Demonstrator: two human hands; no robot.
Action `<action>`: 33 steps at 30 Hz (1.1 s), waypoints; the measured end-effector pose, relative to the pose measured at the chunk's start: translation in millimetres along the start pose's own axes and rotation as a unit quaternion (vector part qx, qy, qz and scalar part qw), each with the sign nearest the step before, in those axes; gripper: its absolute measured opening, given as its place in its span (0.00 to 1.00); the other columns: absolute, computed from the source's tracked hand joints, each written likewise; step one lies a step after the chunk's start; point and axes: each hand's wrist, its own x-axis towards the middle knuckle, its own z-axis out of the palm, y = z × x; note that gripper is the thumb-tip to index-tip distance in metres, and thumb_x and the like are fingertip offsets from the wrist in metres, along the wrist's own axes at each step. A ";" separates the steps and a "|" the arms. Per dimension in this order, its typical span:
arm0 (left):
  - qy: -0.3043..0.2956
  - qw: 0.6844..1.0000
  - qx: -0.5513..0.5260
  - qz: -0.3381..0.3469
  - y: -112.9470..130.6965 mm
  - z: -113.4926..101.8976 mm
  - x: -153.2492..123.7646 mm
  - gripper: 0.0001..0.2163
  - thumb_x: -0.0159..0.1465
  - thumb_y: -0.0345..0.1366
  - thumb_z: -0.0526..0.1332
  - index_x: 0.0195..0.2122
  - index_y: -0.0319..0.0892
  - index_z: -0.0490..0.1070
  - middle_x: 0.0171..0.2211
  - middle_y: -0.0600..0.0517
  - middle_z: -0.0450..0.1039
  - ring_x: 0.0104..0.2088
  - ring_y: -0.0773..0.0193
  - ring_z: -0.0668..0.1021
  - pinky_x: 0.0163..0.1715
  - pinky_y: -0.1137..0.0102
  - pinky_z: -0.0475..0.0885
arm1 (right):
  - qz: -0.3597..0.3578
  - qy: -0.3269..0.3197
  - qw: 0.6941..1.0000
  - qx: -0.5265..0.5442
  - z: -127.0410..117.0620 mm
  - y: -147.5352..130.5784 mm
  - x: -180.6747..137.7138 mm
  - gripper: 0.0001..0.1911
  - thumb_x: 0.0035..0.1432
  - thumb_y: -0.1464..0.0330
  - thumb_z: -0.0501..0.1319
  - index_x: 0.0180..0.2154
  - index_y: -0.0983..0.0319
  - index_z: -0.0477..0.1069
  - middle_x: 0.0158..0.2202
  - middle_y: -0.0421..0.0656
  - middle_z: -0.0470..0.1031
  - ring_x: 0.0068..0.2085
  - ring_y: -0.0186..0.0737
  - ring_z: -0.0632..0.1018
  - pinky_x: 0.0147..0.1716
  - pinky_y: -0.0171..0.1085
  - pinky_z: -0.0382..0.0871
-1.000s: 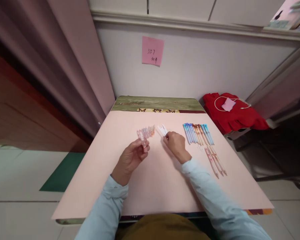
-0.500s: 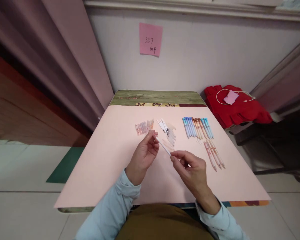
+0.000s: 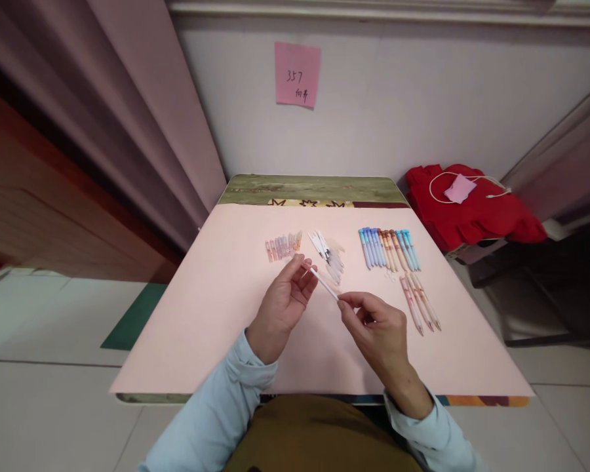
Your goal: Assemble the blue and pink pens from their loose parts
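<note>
Above the pink sheet (image 3: 196,328), a thin white pen refill (image 3: 325,284) slants between my two hands. My right hand (image 3: 376,328) pinches its lower end between thumb and fingertips. The upper end meets the fingertips of my left hand (image 3: 282,305), which are closed on a small clear pinkish pen barrel, mostly hidden by the fingers. Just beyond my left hand lies a row of patterned clear pen barrels (image 3: 282,246). To their right are white refills (image 3: 317,242) and a pile of clear pen pieces (image 3: 335,265).
Capped pens (image 3: 388,249) in blue, brown and turquoise line up at the right. Three pink and cream pens (image 3: 419,301) lie in front of them, with tiny clear bits (image 3: 389,277) close by. A red cloth (image 3: 472,210) lies beyond the table's right edge.
The view has shifted slightly. Both hands keep their grip on the refill and the barrel, with the refill at nearly the same slant.
</note>
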 end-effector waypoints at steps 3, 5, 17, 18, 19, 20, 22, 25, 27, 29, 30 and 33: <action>-0.020 0.999 0.032 0.027 -3.6 -4.1 -0.4 0.07 0.58 0.31 0.70 0.35 0.39 0.73 0.30 0.53 0.78 0.29 0.69 0.80 0.31 0.75 0.77 | 0.013 -0.017 1.000 -0.023 -4.6 -0.6 1.8 0.04 0.58 0.68 0.63 0.32 0.60 0.77 0.22 0.36 0.74 0.18 0.28 0.68 0.20 0.30 0.62; -0.029 0.997 0.052 0.048 -7.6 -8.2 -0.9 0.09 0.56 0.32 0.71 0.35 0.40 0.73 0.31 0.53 0.79 0.29 0.68 0.81 0.33 0.73 0.78 | 0.007 -0.024 0.999 -0.044 -6.6 -2.8 3.7 0.05 0.59 0.67 0.62 0.32 0.59 0.77 0.23 0.37 0.75 0.19 0.29 0.68 0.21 0.30 0.62; 0.070 0.997 0.025 -0.011 -4.5 -33.8 6.3 0.06 0.66 0.28 0.61 0.30 0.36 0.72 0.27 0.47 0.79 0.26 0.67 0.81 0.32 0.73 0.79 | 0.011 0.027 0.998 -0.056 5.5 13.9 23.0 0.13 0.63 0.58 0.61 0.41 0.60 0.76 0.29 0.40 0.79 0.25 0.32 0.74 0.26 0.31 0.65; 0.072 0.997 0.022 0.008 3.1 -35.2 9.3 0.06 0.66 0.28 0.60 0.31 0.35 0.72 0.28 0.47 0.79 0.27 0.67 0.81 0.33 0.73 0.79 | 0.031 0.044 0.996 -0.066 3.4 22.3 26.6 0.13 0.64 0.59 0.60 0.40 0.60 0.76 0.29 0.40 0.78 0.26 0.33 0.75 0.28 0.32 0.65; 0.070 0.997 0.022 0.024 10.5 -36.3 12.3 0.07 0.67 0.29 0.60 0.31 0.35 0.73 0.27 0.48 0.79 0.27 0.67 0.81 0.33 0.73 0.79 | 0.039 0.046 0.994 -0.089 2.7 30.9 29.8 0.12 0.64 0.59 0.60 0.37 0.60 0.77 0.29 0.40 0.78 0.27 0.34 0.75 0.29 0.33 0.65; 0.067 0.997 0.021 0.036 17.1 -37.1 15.0 0.07 0.67 0.29 0.59 0.31 0.35 0.73 0.27 0.48 0.79 0.27 0.67 0.81 0.34 0.72 0.79 | 0.039 0.025 0.992 -0.121 3.9 39.3 32.1 0.11 0.63 0.61 0.60 0.35 0.60 0.77 0.30 0.40 0.78 0.28 0.34 0.75 0.31 0.33 0.65; 0.069 0.996 0.019 0.048 26.6 -37.9 18.8 0.08 0.67 0.30 0.60 0.31 0.36 0.73 0.25 0.49 0.79 0.27 0.67 0.81 0.36 0.71 0.79 | 0.053 -0.047 0.981 -0.179 12.1 53.1 33.4 0.09 0.62 0.63 0.61 0.34 0.59 0.78 0.31 0.40 0.78 0.30 0.35 0.76 0.32 0.34 0.63; 0.070 0.996 0.015 0.051 31.4 -38.2 20.1 0.08 0.67 0.31 0.60 0.30 0.36 0.73 0.24 0.49 0.78 0.27 0.67 0.81 0.36 0.71 0.80 | 0.070 -0.142 0.954 -0.256 32.7 62.9 27.0 0.08 0.62 0.65 0.60 0.35 0.59 0.77 0.34 0.41 0.78 0.31 0.37 0.76 0.29 0.34 0.59; 0.071 0.996 0.013 0.051 30.9 -38.7 19.5 0.09 0.68 0.31 0.60 0.30 0.36 0.73 0.24 0.49 0.78 0.27 0.67 0.81 0.35 0.72 0.79 | 0.075 -0.153 0.939 -0.298 44.2 64.5 20.5 0.08 0.62 0.64 0.59 0.37 0.59 0.76 0.35 0.42 0.78 0.32 0.37 0.76 0.28 0.35 0.57; 0.076 0.996 0.009 0.052 30.0 -39.1 19.5 0.09 0.68 0.30 0.59 0.30 0.36 0.73 0.24 0.50 0.78 0.26 0.67 0.81 0.35 0.72 0.79 | 0.072 -0.150 0.933 -0.321 50.2 65.8 15.2 0.09 0.63 0.64 0.59 0.40 0.60 0.75 0.37 0.43 0.77 0.32 0.37 0.76 0.27 0.35 0.55; 0.080 0.995 0.006 0.054 29.7 -39.3 19.9 0.09 0.68 0.30 0.59 0.30 0.36 0.73 0.24 0.50 0.78 0.26 0.67 0.81 0.34 0.73 0.79 | 0.068 -0.152 0.931 -0.324 51.0 66.9 13.5 0.09 0.63 0.64 0.58 0.41 0.60 0.75 0.37 0.44 0.77 0.32 0.37 0.76 0.27 0.34 0.55; 0.091 0.994 0.001 0.067 28.6 -39.3 22.5 0.08 0.67 0.31 0.60 0.30 0.36 0.72 0.24 0.50 0.78 0.25 0.68 0.81 0.34 0.72 0.79 | 0.055 -0.155 0.937 -0.307 46.7 69.3 12.0 0.09 0.63 0.65 0.58 0.39 0.60 0.75 0.37 0.44 0.78 0.32 0.37 0.76 0.28 0.34 0.57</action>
